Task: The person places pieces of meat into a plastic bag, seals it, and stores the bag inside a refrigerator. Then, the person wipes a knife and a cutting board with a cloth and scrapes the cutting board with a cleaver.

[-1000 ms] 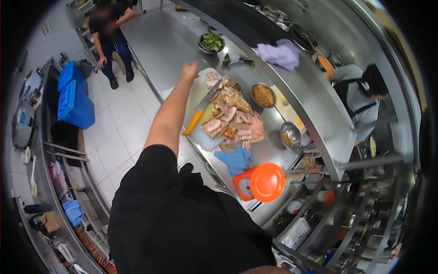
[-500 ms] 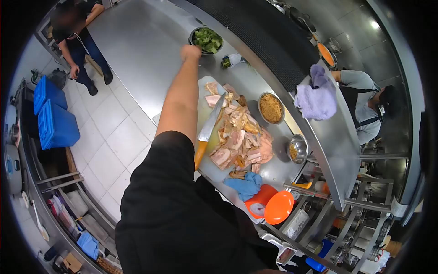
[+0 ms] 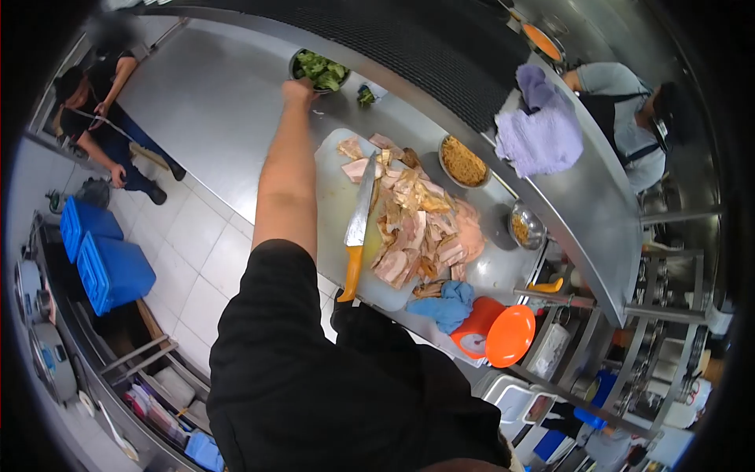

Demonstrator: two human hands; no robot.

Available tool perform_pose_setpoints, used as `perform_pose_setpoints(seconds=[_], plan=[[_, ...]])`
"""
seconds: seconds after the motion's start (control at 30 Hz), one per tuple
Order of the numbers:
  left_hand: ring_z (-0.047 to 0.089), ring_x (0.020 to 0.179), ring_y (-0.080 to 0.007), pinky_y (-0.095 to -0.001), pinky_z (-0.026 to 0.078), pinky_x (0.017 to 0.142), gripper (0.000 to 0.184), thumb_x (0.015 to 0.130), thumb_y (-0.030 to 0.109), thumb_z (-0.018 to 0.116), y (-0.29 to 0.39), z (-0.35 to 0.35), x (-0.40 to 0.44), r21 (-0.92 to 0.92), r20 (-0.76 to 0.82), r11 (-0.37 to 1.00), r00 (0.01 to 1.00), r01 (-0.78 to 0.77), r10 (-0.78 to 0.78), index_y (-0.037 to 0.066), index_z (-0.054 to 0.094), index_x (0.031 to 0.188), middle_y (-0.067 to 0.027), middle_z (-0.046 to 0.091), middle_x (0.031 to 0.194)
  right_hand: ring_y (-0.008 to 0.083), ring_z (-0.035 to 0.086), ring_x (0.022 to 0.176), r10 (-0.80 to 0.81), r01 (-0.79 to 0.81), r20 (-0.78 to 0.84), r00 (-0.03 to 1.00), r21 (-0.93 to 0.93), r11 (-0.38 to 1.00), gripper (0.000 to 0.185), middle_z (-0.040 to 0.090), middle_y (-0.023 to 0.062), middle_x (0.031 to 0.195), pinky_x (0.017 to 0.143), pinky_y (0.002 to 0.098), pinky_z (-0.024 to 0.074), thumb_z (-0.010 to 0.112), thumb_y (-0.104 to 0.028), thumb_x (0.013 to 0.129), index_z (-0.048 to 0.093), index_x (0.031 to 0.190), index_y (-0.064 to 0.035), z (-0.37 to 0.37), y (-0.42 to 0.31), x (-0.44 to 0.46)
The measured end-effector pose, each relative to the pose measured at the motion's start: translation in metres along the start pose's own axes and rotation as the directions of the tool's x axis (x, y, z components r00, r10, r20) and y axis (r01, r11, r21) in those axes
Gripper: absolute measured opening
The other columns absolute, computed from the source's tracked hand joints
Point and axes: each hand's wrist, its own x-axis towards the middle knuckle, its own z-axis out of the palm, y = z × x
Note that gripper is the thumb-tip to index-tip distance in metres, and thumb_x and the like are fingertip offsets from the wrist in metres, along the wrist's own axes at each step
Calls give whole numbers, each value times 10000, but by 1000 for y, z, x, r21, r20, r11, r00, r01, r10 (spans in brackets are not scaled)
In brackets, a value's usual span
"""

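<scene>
At the far end of my outstretched arm, my left hand (image 3: 298, 90) is closed on the near rim of a bowl of leafy greens (image 3: 321, 71). A small green bunch (image 3: 366, 95) lies just right of the bowl. Closer to me is a white cutting board (image 3: 333, 169) piled with cut slabs of pork (image 3: 409, 244). A knife (image 3: 360, 220) with an orange handle rests on the board beside the meat, its handle toward me. My right hand is out of view.
Right of the meat stand a bowl of brown shreds (image 3: 464, 163) and a smaller metal bowl (image 3: 527, 226). A blue cloth (image 3: 447, 307) and an orange scale (image 3: 476, 330) sit near the edge. A purple towel (image 3: 541, 134) hangs on the shelf. Co-workers are at left and right.
My view has turned, so the counter appears shifted and rotated. My left hand stays at the bowl of greens, with little visible movement relative to the counter. The person at left leans farther forward.
</scene>
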Motion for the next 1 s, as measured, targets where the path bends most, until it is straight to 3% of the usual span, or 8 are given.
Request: perform_pose_setpoints(seconds=[0.17, 0.27, 0.33, 0.53, 0.67, 0.77, 0.87, 1.0], plan=[[726, 707, -353, -415, 634, 528, 311, 906, 87, 546, 18, -21, -33, 142, 40, 956, 967, -256, 253, -213, 599, 971, -260, 685, 913, 186, 611, 665, 11, -11, -29, 1000, 30, 1000, 333, 670, 86, 822, 599, 349, 517, 590, -316, 1030, 643, 981, 9, -18, 46, -31], [723, 740, -307, -389, 643, 576, 310, 943, 103, 541, 44, -43, -58, -169, 68, 979, 990, -113, 126, -197, 589, 1004, -246, 682, 978, 183, 606, 649, -93, 101, -125, 988, 63, 993, 340, 665, 84, 810, 584, 345, 515, 588, -316, 1032, 639, 973, 15, -56, 67, -45], [713, 806, -245, -353, 637, 708, 384, 1025, 256, 573, 54, -80, -88, -75, 230, 964, 936, -255, 266, -124, 616, 1068, -201, 682, 1023, 181, 603, 638, -184, 211, -236, 954, 98, 972, 345, 663, 82, 801, 574, 343, 513, 587, -317, 1033, 637, 968, 19, -80, 74, -34], [668, 993, -208, -357, 585, 780, 349, 1046, 294, 528, 104, -115, -247, 147, 534, 964, 838, -223, 113, -8, 619, 1194, -123, 673, 1139, 89, 526, 683, -430, 470, -528, 733, -65, 880, 286, 606, 17, 755, 603, 295, 437, 581, -279, 1030, 676, 973, -16, -72, -102, -27], [649, 933, -147, -308, 554, 773, 276, 1047, 227, 513, 92, -92, -386, 216, 536, 967, 844, -138, 1, 11, 600, 1193, -66, 669, 1077, 121, 654, 891, -593, 632, -230, 771, 386, 672, 248, 672, 38, 971, 817, 303, 558, 580, -249, 1052, 656, 1150, -34, -37, -243, -66], [631, 865, -106, -269, 530, 742, 301, 1041, 213, 510, 98, -52, -504, 194, 773, 979, 625, -68, -110, 19, 606, 1249, -29, 680, 1035, 152, 641, 1134, -718, 565, 88, 690, 555, 611, 281, 624, 43, 1237, 929, 342, 551, 539, -203, 1076, 581, 1315, -62, -10, -279, -77], [514, 738, -51, -201, 401, 669, 229, 995, 124, 526, 99, -4, -615, 245, 820, 954, 562, -175, -108, 19, 653, 1154, 25, 641, 914, 208, 596, 1252, -765, 354, 230, 602, 782, 514, 509, 481, 94, 1474, 1045, 381, 519, 454, -400, 1095, 437, 1475, -62, -10, -286, -90], [388, 669, -24, -232, 334, 590, 175, 996, 106, 529, 82, 68, -723, 273, 906, 918, 397, -288, -144, 31, 656, 1088, 84, 519, 777, 204, 586, 1237, -779, 159, 323, 538, 869, 470, 615, 548, 116, 1384, 948, 356, 567, 446, -514, 1064, 429, 1456, -41, -59, -237, -37]])
